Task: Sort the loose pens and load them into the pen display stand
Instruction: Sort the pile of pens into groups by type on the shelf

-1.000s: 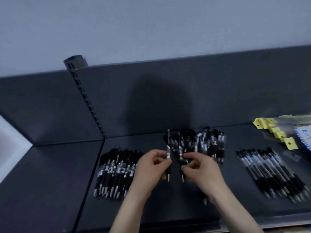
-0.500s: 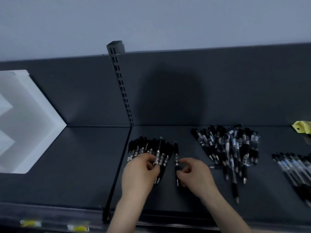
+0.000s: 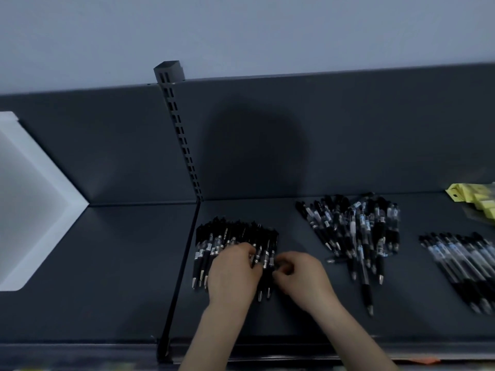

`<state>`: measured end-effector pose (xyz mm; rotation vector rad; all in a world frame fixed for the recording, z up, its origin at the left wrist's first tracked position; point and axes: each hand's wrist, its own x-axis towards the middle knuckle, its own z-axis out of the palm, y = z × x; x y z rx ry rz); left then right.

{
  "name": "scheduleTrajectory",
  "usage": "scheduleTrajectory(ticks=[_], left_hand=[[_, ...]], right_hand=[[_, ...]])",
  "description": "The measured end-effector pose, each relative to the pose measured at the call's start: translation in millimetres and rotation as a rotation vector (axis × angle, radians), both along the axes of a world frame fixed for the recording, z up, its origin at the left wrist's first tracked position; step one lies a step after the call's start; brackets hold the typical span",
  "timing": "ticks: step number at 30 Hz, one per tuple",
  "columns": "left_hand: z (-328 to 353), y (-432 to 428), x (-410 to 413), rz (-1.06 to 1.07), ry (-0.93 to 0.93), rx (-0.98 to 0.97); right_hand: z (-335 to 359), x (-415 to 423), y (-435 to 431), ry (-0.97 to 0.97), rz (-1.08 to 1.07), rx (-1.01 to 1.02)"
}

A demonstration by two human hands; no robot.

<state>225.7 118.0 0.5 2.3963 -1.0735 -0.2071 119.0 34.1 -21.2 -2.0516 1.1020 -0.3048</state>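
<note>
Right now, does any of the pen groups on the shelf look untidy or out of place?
Yes. The middle pile is jumbled: its pens cross at angles, and one long pen sticks out toward the front. The left group and right row lie roughly parallel.

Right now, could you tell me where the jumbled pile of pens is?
Head view: the jumbled pile lies right of centre on the shelf, between the neat left row and the far-right row.

A pale blue-grey wall (image 3: 241, 28) runs above a dark grey back panel (image 3: 375, 124) — matte, with one soft shadow (image 3: 254, 151) at its middle. A slotted upright (image 3: 176, 124) splits the panel; below it a dark shelf (image 3: 120, 263) stretches flat, a white angled panel (image 3: 29, 199) at far left.
</note>
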Motion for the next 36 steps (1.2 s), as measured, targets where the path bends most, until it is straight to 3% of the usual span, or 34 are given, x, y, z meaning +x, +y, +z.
scheduleTrajectory(ticks=[6, 13, 19, 26, 36], left_hand=[[5.5, -16.6, -8.6, -0.066, -0.003, -0.066], [0.4, -49.6, -45.5, -0.205, 0.048, -0.082], [-5.4, -72.0, -72.8, -0.259, 0.085, -0.061], [-12.9, -81.6, -92.0, -0.249, 0.136, -0.052], [-12.9, -85.5, -119.0, -0.266, 0.121, -0.028]], right_hand=[[13.2, -24.9, -11.1, -0.047, -0.049, -0.117], [27.7, -86.3, -51.7, -0.095, -0.304, -0.155], [12.8, -122.5, -85.5, -0.009, -0.458, -0.171], [2.6, -121.2, -98.6, 0.068, -0.412, -0.154], [4.5, -144.0, -105.1, -0.055, -0.418, -0.097]])
